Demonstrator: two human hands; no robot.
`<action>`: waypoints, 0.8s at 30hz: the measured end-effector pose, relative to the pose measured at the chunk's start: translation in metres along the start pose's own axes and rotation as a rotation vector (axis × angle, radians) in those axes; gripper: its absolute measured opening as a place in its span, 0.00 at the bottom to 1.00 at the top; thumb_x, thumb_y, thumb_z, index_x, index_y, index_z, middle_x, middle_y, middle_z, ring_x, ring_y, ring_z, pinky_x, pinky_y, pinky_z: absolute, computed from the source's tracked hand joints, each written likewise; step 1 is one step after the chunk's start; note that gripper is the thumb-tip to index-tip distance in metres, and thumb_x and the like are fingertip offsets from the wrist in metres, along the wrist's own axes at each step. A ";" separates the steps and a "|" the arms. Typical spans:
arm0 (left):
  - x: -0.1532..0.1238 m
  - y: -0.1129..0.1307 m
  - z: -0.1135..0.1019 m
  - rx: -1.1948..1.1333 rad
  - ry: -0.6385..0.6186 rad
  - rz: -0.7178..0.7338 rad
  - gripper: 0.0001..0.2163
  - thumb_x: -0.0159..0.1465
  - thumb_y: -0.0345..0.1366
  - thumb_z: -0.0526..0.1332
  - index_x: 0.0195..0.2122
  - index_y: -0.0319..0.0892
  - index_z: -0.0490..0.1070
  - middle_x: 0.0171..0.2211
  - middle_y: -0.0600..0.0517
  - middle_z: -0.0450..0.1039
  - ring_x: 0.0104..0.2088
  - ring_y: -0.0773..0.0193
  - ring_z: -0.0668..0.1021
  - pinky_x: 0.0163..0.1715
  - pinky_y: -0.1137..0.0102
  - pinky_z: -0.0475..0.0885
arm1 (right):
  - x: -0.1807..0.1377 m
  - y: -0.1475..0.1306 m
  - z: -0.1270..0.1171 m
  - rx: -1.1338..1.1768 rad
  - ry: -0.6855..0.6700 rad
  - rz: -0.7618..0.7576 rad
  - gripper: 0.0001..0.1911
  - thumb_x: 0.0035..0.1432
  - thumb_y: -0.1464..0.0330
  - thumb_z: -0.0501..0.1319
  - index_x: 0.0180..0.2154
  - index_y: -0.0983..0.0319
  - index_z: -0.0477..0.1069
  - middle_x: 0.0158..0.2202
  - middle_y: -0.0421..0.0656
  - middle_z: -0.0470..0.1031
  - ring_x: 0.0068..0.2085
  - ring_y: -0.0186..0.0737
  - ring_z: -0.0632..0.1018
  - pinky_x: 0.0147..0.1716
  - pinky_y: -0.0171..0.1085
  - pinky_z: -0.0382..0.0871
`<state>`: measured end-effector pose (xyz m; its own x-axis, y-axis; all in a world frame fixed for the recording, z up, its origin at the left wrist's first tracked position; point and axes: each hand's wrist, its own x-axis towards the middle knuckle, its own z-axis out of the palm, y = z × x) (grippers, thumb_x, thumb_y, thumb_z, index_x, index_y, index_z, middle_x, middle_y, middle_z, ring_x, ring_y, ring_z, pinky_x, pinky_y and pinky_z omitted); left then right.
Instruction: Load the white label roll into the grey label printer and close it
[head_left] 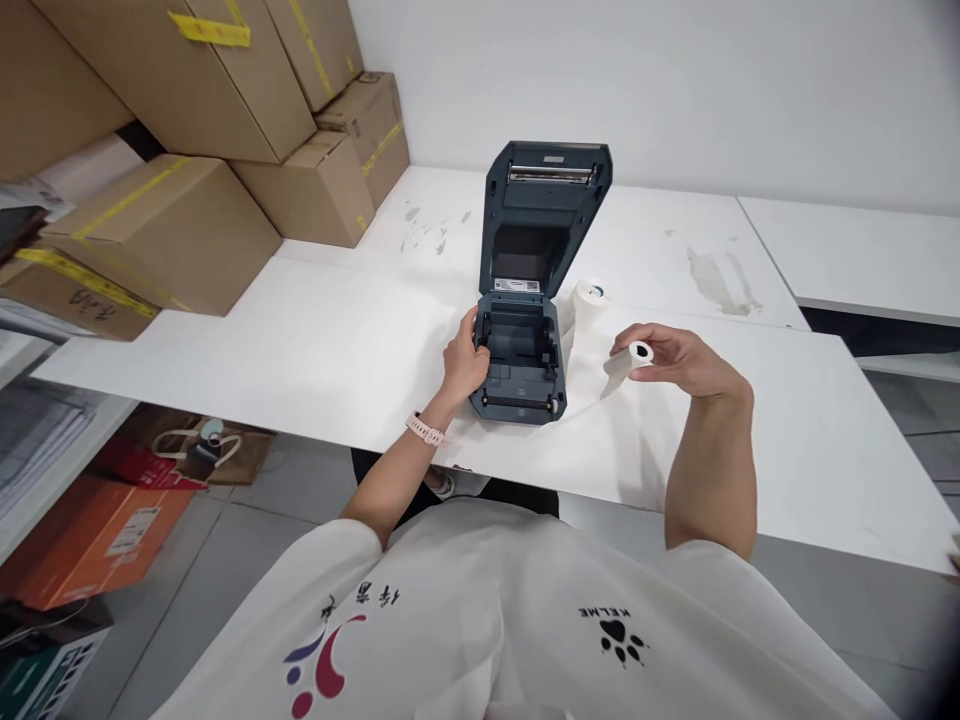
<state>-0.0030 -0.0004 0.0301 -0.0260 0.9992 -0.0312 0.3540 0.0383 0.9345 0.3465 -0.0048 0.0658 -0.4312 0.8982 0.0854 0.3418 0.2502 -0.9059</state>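
Observation:
A dark blue-grey label printer (517, 385) stands on the white table with its lid (545, 210) raised and its inner bay exposed. My left hand (465, 358) grips the printer's left side, thumb over the rim of the bay. To the right of the printer, my right hand (675, 358) pinches a small roll of white paper (619, 368), its dark core hole facing me and a loose end hanging down. Another white paper roll (590, 293) lies behind, close to the printer's right side, partly hidden by it.
Cardboard boxes (172, 230) with yellow tape are stacked at the left end of the table (337, 330). A white wall (660, 90) stands behind. Below on the left are an orange box (112, 540) and a paper bag (247, 458). The table's front edge runs close to my body.

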 end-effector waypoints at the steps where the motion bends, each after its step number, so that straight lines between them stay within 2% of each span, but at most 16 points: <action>1: 0.000 0.000 0.000 0.019 0.003 0.002 0.40 0.57 0.26 0.58 0.73 0.49 0.59 0.68 0.46 0.71 0.67 0.40 0.74 0.67 0.45 0.64 | -0.003 0.015 -0.002 0.012 0.045 0.063 0.21 0.49 0.56 0.78 0.43 0.53 0.81 0.45 0.46 0.80 0.47 0.47 0.78 0.48 0.47 0.73; 5: 0.002 -0.003 0.001 0.108 0.009 0.002 0.40 0.58 0.26 0.57 0.73 0.53 0.58 0.67 0.50 0.73 0.63 0.45 0.77 0.66 0.47 0.67 | 0.008 0.061 0.002 0.019 0.158 0.265 0.28 0.40 0.53 0.81 0.42 0.58 0.80 0.45 0.45 0.79 0.40 0.42 0.75 0.44 0.44 0.72; 9: 0.003 -0.006 0.002 0.113 0.012 0.010 0.39 0.58 0.26 0.56 0.73 0.53 0.57 0.66 0.50 0.74 0.64 0.47 0.77 0.66 0.48 0.69 | 0.025 0.082 0.005 0.072 0.181 0.330 0.33 0.36 0.53 0.81 0.44 0.59 0.80 0.43 0.43 0.78 0.31 0.32 0.69 0.33 0.39 0.69; 11: 0.003 -0.007 0.001 0.098 0.017 0.005 0.39 0.58 0.25 0.57 0.72 0.53 0.58 0.66 0.50 0.74 0.63 0.47 0.77 0.65 0.49 0.69 | 0.026 0.085 0.001 0.087 0.152 0.311 0.32 0.38 0.54 0.81 0.46 0.59 0.80 0.46 0.44 0.79 0.34 0.34 0.73 0.37 0.40 0.72; 14: 0.004 -0.007 0.001 0.078 0.019 0.002 0.39 0.58 0.25 0.57 0.72 0.52 0.59 0.66 0.48 0.74 0.62 0.47 0.78 0.65 0.48 0.70 | 0.025 0.089 -0.013 0.152 0.139 0.265 0.32 0.43 0.56 0.80 0.51 0.55 0.79 0.53 0.46 0.80 0.50 0.45 0.79 0.52 0.46 0.75; 16: 0.005 -0.008 0.002 0.082 0.018 0.008 0.39 0.58 0.25 0.57 0.72 0.52 0.59 0.65 0.47 0.75 0.59 0.47 0.80 0.64 0.46 0.70 | 0.031 0.093 -0.023 0.216 0.225 0.243 0.35 0.43 0.57 0.80 0.54 0.53 0.78 0.55 0.45 0.80 0.59 0.49 0.78 0.60 0.51 0.72; 18: 0.006 -0.009 0.002 0.105 0.023 0.014 0.40 0.57 0.24 0.57 0.72 0.52 0.59 0.64 0.47 0.76 0.55 0.47 0.81 0.63 0.44 0.70 | 0.046 0.096 -0.030 0.240 0.313 0.242 0.39 0.39 0.59 0.81 0.55 0.51 0.76 0.58 0.44 0.79 0.62 0.50 0.76 0.63 0.53 0.72; 21: 0.007 -0.011 0.003 0.105 0.031 0.018 0.40 0.57 0.24 0.58 0.72 0.53 0.58 0.64 0.47 0.76 0.50 0.48 0.83 0.61 0.43 0.71 | 0.082 0.095 -0.028 0.211 0.278 0.255 0.46 0.31 0.63 0.82 0.56 0.52 0.74 0.60 0.43 0.78 0.63 0.51 0.76 0.64 0.52 0.72; 24: 0.008 -0.012 0.004 0.087 0.036 0.016 0.41 0.56 0.25 0.58 0.72 0.53 0.58 0.62 0.48 0.78 0.50 0.48 0.83 0.62 0.44 0.70 | 0.112 0.086 -0.013 0.163 0.211 0.288 0.45 0.26 0.62 0.83 0.50 0.60 0.75 0.51 0.46 0.82 0.52 0.51 0.81 0.55 0.49 0.77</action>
<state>-0.0040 0.0068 0.0175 -0.0525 0.9986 -0.0026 0.4348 0.0252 0.9002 0.3382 0.1218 0.0027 -0.1503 0.9820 -0.1140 0.2790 -0.0685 -0.9578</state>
